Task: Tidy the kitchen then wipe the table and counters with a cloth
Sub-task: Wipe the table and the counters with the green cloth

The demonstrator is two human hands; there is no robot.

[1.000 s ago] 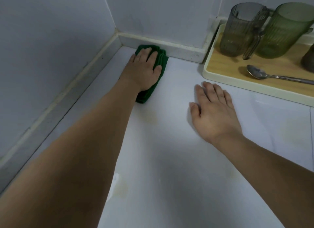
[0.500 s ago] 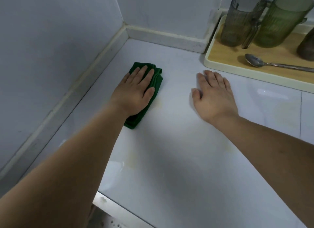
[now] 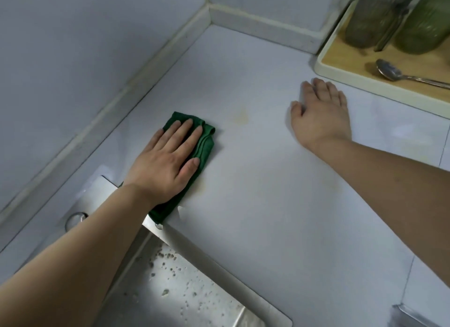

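A folded green cloth [image 3: 204,144] lies flat on the white counter [image 3: 255,180], its near end reaching the sink's rim. My left hand [image 3: 165,163] presses on the cloth with straight fingers spread over it. My right hand [image 3: 319,114] rests flat on the bare counter to the right, palm down, fingers straight, holding nothing. A faint yellowish stain [image 3: 241,114] marks the counter between the two hands.
A steel sink [image 3: 185,292] with specks of debris opens at the near left. A cream-rimmed wooden tray [image 3: 341,66] at the far right carries a spoon [image 3: 392,72], a grey pitcher [image 3: 370,17] and a green pitcher [image 3: 428,22]. Walls close the left and back.
My left hand has dragged the cloth from the back corner toward me, down to the sink's rim. The right hand has stayed flat in about the same spot.
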